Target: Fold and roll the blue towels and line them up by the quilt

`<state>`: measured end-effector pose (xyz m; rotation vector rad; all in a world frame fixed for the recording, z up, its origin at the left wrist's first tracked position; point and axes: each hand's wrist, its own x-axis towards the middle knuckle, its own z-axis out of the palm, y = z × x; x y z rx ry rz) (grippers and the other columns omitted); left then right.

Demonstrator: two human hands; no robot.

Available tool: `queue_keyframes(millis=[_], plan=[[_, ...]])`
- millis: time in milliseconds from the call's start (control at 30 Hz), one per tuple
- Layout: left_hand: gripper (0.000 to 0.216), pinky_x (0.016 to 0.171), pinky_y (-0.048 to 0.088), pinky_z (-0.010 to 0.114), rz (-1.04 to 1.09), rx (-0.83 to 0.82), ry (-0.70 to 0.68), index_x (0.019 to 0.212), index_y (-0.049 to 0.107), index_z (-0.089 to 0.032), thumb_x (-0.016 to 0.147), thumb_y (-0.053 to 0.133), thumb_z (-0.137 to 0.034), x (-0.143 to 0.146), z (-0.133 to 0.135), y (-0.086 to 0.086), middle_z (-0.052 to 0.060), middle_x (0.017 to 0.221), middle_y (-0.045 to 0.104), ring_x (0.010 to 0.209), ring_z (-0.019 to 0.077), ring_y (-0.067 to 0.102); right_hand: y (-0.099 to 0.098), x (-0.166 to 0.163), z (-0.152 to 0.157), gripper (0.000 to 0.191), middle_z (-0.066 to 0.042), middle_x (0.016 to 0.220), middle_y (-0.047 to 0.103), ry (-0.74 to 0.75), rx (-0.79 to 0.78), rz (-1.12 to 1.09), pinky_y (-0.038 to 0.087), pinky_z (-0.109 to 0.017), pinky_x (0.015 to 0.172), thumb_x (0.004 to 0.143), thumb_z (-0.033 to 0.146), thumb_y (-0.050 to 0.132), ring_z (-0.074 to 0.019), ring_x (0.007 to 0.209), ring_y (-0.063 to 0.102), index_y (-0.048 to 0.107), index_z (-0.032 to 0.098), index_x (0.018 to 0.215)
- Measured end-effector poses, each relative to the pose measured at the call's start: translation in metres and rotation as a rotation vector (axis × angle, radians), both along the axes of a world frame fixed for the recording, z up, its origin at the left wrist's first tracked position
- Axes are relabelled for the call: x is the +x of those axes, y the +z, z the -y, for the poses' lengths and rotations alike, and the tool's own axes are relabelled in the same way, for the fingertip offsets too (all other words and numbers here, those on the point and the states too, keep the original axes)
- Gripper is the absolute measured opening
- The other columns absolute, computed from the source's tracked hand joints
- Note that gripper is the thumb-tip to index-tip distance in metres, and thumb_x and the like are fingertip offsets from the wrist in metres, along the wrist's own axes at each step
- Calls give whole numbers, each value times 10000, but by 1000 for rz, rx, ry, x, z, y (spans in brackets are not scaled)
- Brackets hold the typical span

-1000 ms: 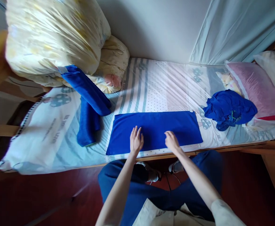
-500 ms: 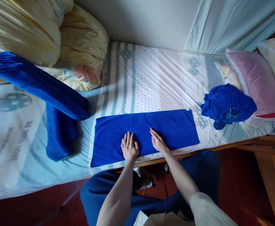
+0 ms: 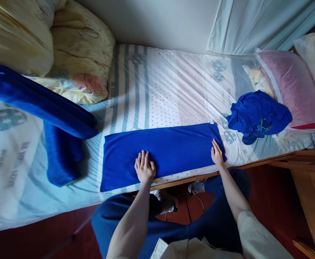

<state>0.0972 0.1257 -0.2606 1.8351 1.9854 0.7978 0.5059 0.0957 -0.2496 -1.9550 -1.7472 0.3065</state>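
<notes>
A blue cloth garment (image 3: 173, 147), folded into a long flat rectangle, lies along the front edge of the bed; its exact kind I cannot tell. My left hand (image 3: 145, 167) rests flat on its left-middle part, fingers stretched out. Near the cloth's right end, my right hand (image 3: 217, 153) lies palm down with its fingers extended. A small white tag (image 3: 211, 123) shows at the far right corner. To the right sits a crumpled blue cloth (image 3: 260, 117) with a bit of green on it.
Left of the work, long folded blue fabric pieces (image 3: 42, 99) lie crossed on the bed sheet (image 3: 163, 90). Cream bedding (image 3: 82, 46) is piled behind them. A pink pillow (image 3: 297, 84) stands at the right, beside a wooden bed frame (image 3: 305, 201). A pale curtain (image 3: 243, 27) hangs behind.
My right hand has slid right, from the middle of the folded cloth to near its right end. My left hand stays on the cloth. The view has shifted slightly.
</notes>
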Motion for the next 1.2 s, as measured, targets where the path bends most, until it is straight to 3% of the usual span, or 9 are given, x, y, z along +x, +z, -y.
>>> queue_keyframes(millis=[167, 300, 400, 567, 667, 833, 1033, 1200], plan=[[552, 1258, 237, 548, -28, 20, -6, 1477, 544, -158, 948, 420, -255, 0, 1, -1, 161, 1579, 480, 1526, 307, 354, -1, 43, 4, 519, -166, 1488, 584, -80, 14, 51, 497, -392, 1140, 1055, 317, 299, -225, 1409, 537, 541, 138, 1477], [556, 1254, 252, 533, -43, 23, -14, 1486, 536, -156, 952, 412, -250, 0, 0, -1, 154, 1582, 478, 1526, 301, 358, 1, 21, -6, 544, -190, 1540, 521, -201, 23, 61, 461, -462, 1168, 1043, 337, 310, -256, 1453, 481, 485, 124, 1512], [562, 1255, 253, 524, -46, 19, -16, 1495, 528, -158, 953, 411, -247, 0, -1, -2, 148, 1588, 470, 1533, 292, 346, 6, -51, -15, 561, -199, 1619, 408, -242, 47, 79, 355, -529, 1234, 1054, 326, 290, -274, 1547, 325, 421, 106, 1553], [557, 1265, 243, 502, -62, 7, -10, 1491, 534, -160, 955, 407, -242, 1, -1, -2, 138, 1591, 468, 1535, 273, 345, 6, -218, -18, 568, -137, 1683, 309, 85, -49, 64, 240, -532, 1279, 1055, 267, 316, -251, 1597, 185, 334, 157, 1612], [553, 1270, 238, 500, -53, -1, -11, 1484, 540, -154, 955, 406, -238, 1, -1, -2, 139, 1591, 466, 1535, 270, 346, 1, -271, -16, 596, -143, 1688, 289, 141, -141, 69, 200, -540, 1284, 1041, 254, 360, -261, 1595, 189, 307, 147, 1625], [572, 1281, 211, 518, 23, -26, -17, 1506, 516, -153, 948, 418, -233, 1, -1, -2, 144, 1609, 433, 1550, 281, 312, -5, -277, -16, 608, -166, 1674, 311, 129, -176, 108, 212, -556, 1276, 1021, 253, 380, -294, 1582, 230, 341, 110, 1610], [545, 1277, 244, 530, 95, -46, -22, 1483, 541, -176, 955, 418, -222, -4, -1, -3, 130, 1590, 466, 1542, 267, 334, -8, -275, -17, 617, -166, 1657, 352, 116, -71, 89, 207, -589, 1269, 1014, 255, 367, -295, 1571, 260, 329, 126, 1617], [456, 1179, 447, 446, 189, -50, -57, 1274, 689, -185, 967, 352, -197, -52, -4, -1, 109, 1408, 657, 1393, 212, 546, -10, -276, -16, 613, -157, 1654, 361, 111, -60, 76, 210, -601, 1266, 1013, 266, 373, -305, 1565, 273, 345, 138, 1612]])
